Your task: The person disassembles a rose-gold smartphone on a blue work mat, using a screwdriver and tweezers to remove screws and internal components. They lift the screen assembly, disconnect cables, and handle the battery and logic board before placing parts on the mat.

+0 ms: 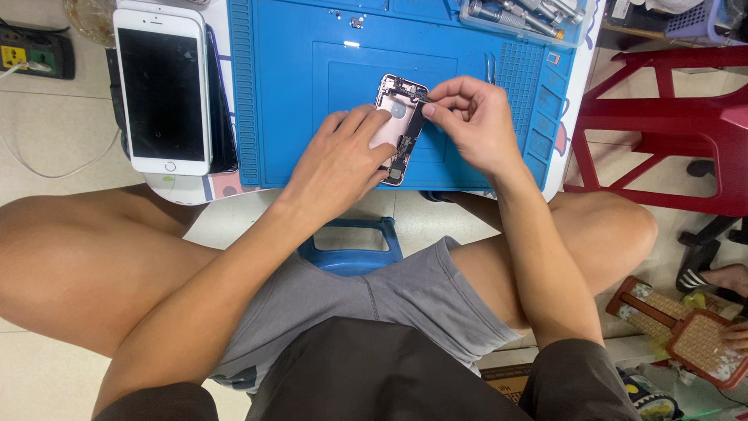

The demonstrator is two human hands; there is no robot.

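Grey shorts (374, 312) and bare knees fill the foreground, over a blue stool (351, 245). Beyond, an opened phone shell (399, 129) lies on the blue mat (312, 86). The left hand (343, 160) rests flat on it, fingers spread and pressing. The right hand (467, 117) pinches thin tweezers (425, 100) at the shell's upper edge. The shell looks light, stiff and slippery, its inner parts fragile; best held by the rim. A white phone (162, 90) lies well to the left
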